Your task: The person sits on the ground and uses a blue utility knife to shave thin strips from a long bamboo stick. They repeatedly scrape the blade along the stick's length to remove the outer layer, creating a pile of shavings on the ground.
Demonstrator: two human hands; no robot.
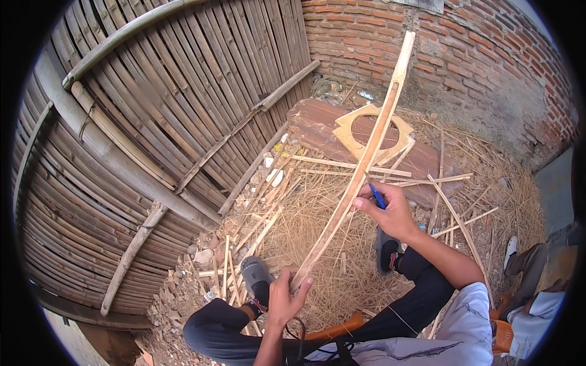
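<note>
A long split bamboo strip [373,141] slants up and away in front of me, pale at its far end and brown along its middle. My left hand [287,299] is closed round its near end, thumb on top. My right hand [394,213] grips a blue pen [377,196], its tip against or close beside the strip's middle; contact cannot be told. Thumb and fingers of that hand lie near the strip's right edge. Beyond the strip, and partly hidden by it, lies a pale wooden piece [345,131] with a large round hole.
A brown board [305,125] lies under the holed piece. Loose bamboo sticks [458,213] and shavings [305,210] cover the ground round my feet. A bamboo slat wall [171,91] stands left, a brick wall [360,36] behind. Another person's leg [528,268] shows at right.
</note>
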